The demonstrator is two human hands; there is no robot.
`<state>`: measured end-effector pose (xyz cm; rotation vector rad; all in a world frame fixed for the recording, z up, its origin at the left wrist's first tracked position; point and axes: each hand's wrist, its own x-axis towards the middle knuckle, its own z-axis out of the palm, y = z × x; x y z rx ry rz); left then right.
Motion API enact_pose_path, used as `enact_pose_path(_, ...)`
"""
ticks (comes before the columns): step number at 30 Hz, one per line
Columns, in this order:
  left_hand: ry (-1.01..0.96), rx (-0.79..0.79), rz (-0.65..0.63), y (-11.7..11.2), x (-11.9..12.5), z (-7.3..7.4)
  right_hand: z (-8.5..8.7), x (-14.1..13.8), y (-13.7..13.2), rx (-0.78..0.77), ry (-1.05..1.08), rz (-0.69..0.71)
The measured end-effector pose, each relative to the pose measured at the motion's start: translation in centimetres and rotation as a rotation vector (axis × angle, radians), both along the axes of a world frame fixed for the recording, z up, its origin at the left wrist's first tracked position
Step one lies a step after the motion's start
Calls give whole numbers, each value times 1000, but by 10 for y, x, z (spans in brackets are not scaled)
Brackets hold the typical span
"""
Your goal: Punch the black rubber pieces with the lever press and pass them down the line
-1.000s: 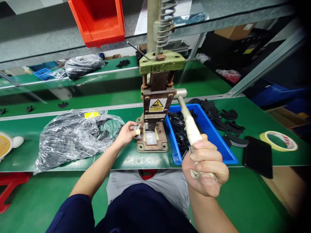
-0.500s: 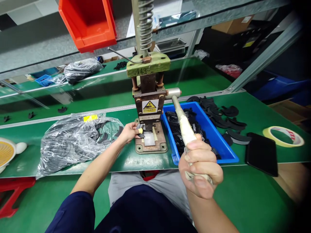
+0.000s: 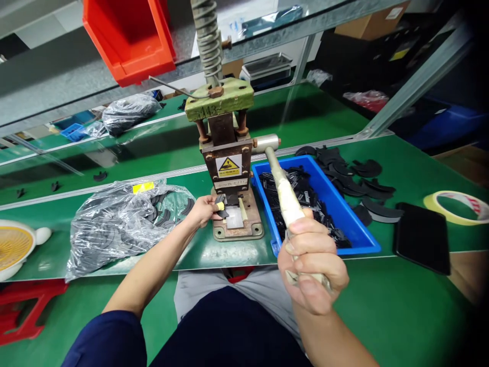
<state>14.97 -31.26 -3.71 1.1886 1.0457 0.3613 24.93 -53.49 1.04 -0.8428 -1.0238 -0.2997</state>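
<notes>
My left hand [image 3: 205,210] is closed in a pinch on a dark curved piece [image 3: 222,212] at the left side of the press base. A small yellow patch shows at its fingertips. The hand press [image 3: 228,165] stands upright on the table, with a green top plate, a coil spring and a warning label. A bright metal plate [image 3: 234,218] lies on its base, under the ram. My right hand [image 3: 314,260] is wrapped round the tape-covered end of the press lever [image 3: 284,191], which slants down toward me.
Right of the press is a blue bin [image 3: 359,234] of black parts. Beyond lie loose curved pieces [image 3: 340,176], a black flat object [image 3: 421,238] and a tape roll [image 3: 435,206]. Left sit a clear bag [image 3: 114,224] of dark pieces and a small fan [image 3: 19,242]. A red bin [image 3: 133,43] hangs above.
The view has shifted and tilted slightly, so the press top appears further left. Both hands keep their grips; the lever has hardly moved relative to the press.
</notes>
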Motion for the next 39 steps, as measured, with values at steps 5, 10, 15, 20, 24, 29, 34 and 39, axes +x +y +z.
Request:
enact_pose_path(5, 115, -116, 49, 0, 2, 3, 3, -4, 3, 39, 43, 1)
enact_pose_path(10, 136, -157, 77, 2, 6, 2, 1, -2, 0, 12, 21, 1)
enact_pose_path(15, 150, -68, 29, 4, 10, 3, -2, 0, -1, 5, 11, 29)
enact_pose_path(20, 129, 42, -58, 9, 7, 9, -3, 4, 0, 38, -7, 8)
enact_pose_path(24, 92, -54, -134, 15, 2, 11, -3, 8, -1, -28, -71, 0)
enact_pose_path(29, 44, -100, -222, 23, 2, 6, -2, 9, -4, -36, -72, -23)
enact_pose_path(34, 19, 84, 76, 48, -8, 0, 0, 7, 1, 13, -62, -56)
enact_pose_path(39, 95, 336, 302, 94, -77, 2, 3, 3, 11, 138, -22, -98)
